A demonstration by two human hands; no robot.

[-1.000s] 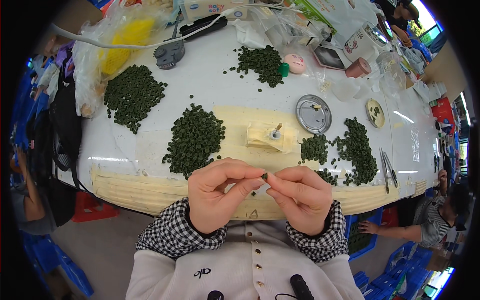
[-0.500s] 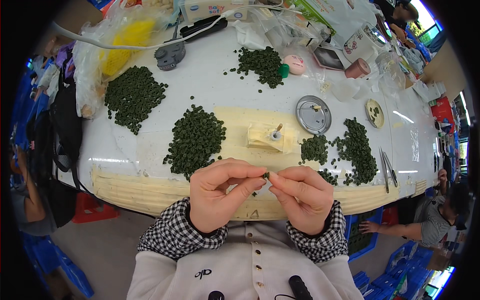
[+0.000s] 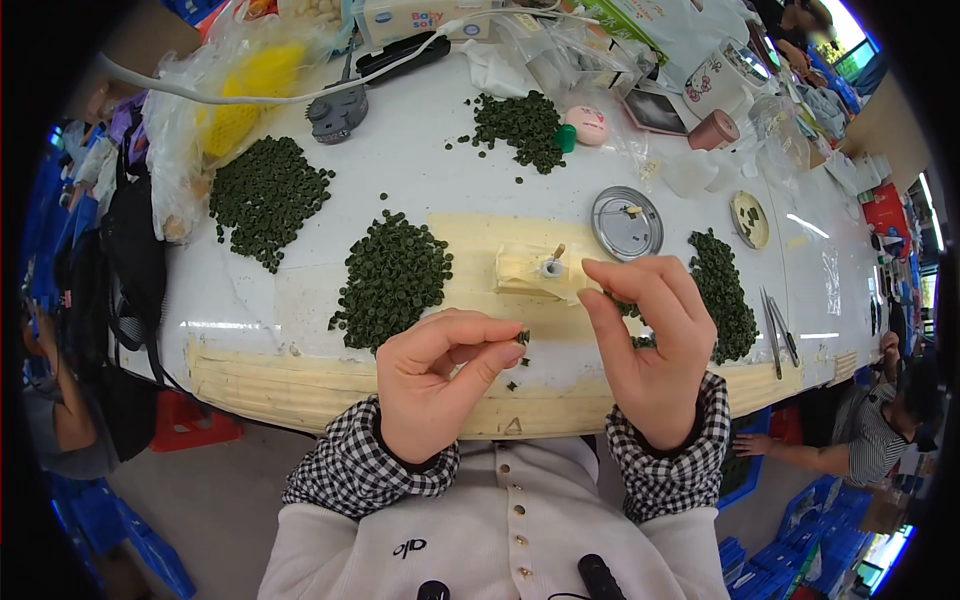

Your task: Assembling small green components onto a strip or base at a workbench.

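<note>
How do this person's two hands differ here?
The left hand pinches a small dark green piece; the right hand shows nothing gripped. The left hand's thumb and forefinger nearly meet, while the right hand's are parted. The right hand is nearer the taped block than the left. Both wear checked cuffs.

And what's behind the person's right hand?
Behind the right hand, a few small green pieces peek through the gap between thumb and fingers. The hand covers the rest, so I can't see how many more are there.
</note>
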